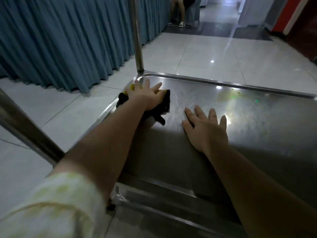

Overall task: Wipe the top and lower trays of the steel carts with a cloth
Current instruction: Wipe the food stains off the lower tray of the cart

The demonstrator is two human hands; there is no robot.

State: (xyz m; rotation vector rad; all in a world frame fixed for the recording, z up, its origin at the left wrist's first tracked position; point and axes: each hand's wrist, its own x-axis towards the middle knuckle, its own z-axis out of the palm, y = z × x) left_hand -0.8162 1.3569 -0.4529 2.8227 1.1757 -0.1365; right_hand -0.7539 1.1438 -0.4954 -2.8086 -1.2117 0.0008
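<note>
A low steel tray [257, 127] of the cart fills the middle of the head view, close to the floor. My left hand [145, 96] presses flat on a black and yellow cloth [165, 102] near the tray's far left corner. The cloth sticks out from under the palm on both sides. My right hand [205, 129] lies flat on the bare steel in the middle of the tray, fingers spread, holding nothing. A faint yellowish smear [226, 97] shows on the steel toward the far rim.
Two steel cart posts rise at the tray's left corners, one far [137, 35] and one near [29, 129]. A blue pleated curtain [68, 40] hangs along the left. Glossy white floor tiles [223, 54] surround the cart. A seated person's legs [178, 12] show far ahead.
</note>
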